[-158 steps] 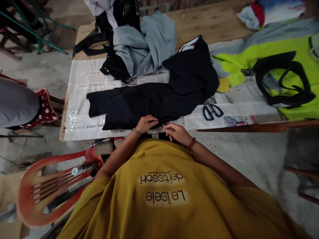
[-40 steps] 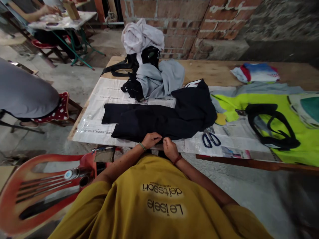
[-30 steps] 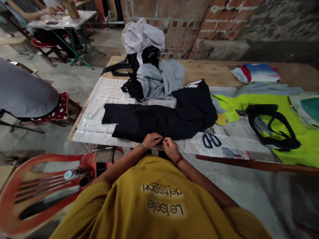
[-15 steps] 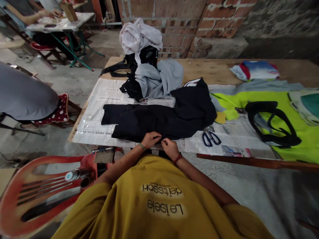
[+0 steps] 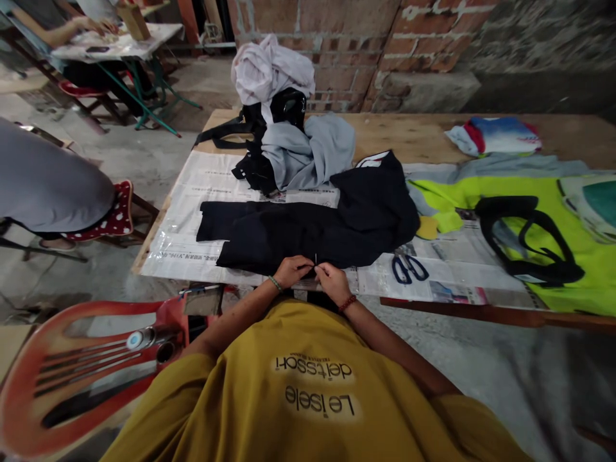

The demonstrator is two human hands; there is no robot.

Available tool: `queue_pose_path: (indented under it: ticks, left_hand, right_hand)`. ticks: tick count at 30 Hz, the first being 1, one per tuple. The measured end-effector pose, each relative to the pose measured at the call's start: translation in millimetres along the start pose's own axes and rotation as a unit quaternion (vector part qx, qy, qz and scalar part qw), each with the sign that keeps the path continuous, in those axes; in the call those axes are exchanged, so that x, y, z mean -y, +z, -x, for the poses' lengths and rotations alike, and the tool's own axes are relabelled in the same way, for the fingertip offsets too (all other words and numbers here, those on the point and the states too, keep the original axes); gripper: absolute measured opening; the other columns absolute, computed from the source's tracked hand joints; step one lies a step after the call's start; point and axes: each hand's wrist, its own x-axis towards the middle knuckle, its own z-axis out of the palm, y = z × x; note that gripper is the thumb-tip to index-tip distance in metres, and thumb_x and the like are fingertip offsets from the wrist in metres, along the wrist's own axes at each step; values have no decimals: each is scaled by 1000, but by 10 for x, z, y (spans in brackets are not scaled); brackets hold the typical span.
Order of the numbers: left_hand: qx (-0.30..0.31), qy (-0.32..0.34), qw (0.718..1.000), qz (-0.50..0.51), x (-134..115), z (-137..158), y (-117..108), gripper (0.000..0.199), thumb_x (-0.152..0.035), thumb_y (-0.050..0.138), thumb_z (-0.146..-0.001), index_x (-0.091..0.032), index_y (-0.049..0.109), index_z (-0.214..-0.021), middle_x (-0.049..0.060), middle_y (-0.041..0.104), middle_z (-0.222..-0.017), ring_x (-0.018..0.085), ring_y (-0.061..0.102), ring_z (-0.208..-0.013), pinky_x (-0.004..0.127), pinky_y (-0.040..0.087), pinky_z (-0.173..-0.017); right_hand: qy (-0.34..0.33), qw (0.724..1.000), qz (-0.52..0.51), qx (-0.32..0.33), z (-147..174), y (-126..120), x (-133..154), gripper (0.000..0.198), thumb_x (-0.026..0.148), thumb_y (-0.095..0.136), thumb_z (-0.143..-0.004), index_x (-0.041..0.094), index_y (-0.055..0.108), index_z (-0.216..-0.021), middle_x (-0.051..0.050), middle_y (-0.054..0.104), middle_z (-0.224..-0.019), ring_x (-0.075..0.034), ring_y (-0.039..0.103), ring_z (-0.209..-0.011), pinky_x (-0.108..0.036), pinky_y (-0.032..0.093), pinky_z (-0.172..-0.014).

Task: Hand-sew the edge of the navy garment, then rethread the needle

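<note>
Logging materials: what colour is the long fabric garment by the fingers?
Dark navy, nearly black; the long fabric garment shows best in the head view.

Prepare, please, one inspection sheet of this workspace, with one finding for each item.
Surface: wooden table, partly covered with newspaper
Work items: dark garment, likely trousers; thin needle; dark-blue-handled scissors near the dark garment's right end
Clutter: grey cloth, white cloth bundle, yellow-green garment
Hands: left hand pinches the dark garment's near edge; right hand, fingertips together, appears to hold the needle
Cables: none clearly seen
Surroundings: red plastic chair and seated person at left, brick wall behind the table
</note>
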Motion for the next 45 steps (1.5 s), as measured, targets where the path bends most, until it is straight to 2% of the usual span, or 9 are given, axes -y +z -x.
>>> queue_pose_path:
  ticks: [3,5,7,11,18,30,38,42,45]
  left_hand:
    - [-9,-10,1000,12,-20,-4,-12,16,-19,58,-84,-17,72,-91,4,72,-85,12,66,-77,22,52,-76]
    - [-10,-13,1000,18,-28,-6,-17,15,-18,59,-84,-17,72,-90,4,71,-84,12,66,-76,21,52,-75]
    - [-12,-15,1000,20,-31,-9,-20,14,-18,60,-84,-17,72,-89,3,71,-83,11,65,-75,21,52,-75]
    - [-11,-16,1000,17,-33,-16,-26,14,-18,60,-83,-17,72,-89,4,71,-84,12,66,-77,21,52,-75]
    - [-9,-16,1000,1,-12,-21,-24,14,-18,60,-83,-17,72,-88,4,72,-84,12,66,-76,22,52,-74]
    - [-6,-40,999,-2,-37,-44,-33,15,-19,60,-82,-17,72,-90,3,72,-87,12,66,-77,23,53,-77]
    - [-3,-44,999,-3,-29,-41,-29,14,-17,59,-82,-16,72,-89,4,72,-87,12,65,-78,22,52,-76]
    - [5,-42,999,-10,-9,-43,-20,12,-15,61,-81,-16,71,-87,4,71,-84,12,64,-76,22,51,-74]
    - [2,-42,999,-12,-5,-39,-18,11,-17,61,-82,-16,71,-86,4,71,-83,12,64,-75,22,51,-73]
  right_hand:
    - [-17,998,21,-56,-21,-206,0,35,44,47,-85,19,62,-66,-2,61,-60,-14,55,-58,-23,43,-58]
    - [-37,990,24,-137,-71,-344,13,32,44,49,-83,18,65,-74,-5,65,-74,-15,58,-64,-25,47,-64]
    - [-20,987,2,-161,-153,-441,51,28,40,51,-81,17,67,-84,-7,67,-84,-15,59,-64,-26,48,-63]
    - [69,998,-6,-2,-349,-478,195,28,35,50,-81,17,71,-86,0,63,-60,-12,55,-47,-23,44,-52]
    - [-10,988,107,114,-532,-366,315,20,27,58,-77,17,74,-73,-3,70,-75,-11,59,-61,-20,41,-55]
    - [-57,997,5,50,-402,-193,210,9,21,52,-74,19,62,-73,0,64,-70,-12,56,-62,-22,43,-59]
    - [48,990,-125,51,-433,-159,224,3,22,51,-73,20,51,-74,6,56,-57,-7,44,-38,-19,33,-39]
    - [144,960,-238,43,-503,-151,220,6,20,52,-71,19,46,-73,6,60,-60,-4,41,-32,-16,23,-32]
    - [174,937,-298,57,-535,-163,231,9,19,54,-70,19,46,-74,5,60,-60,-5,45,-33,-15,21,-30]
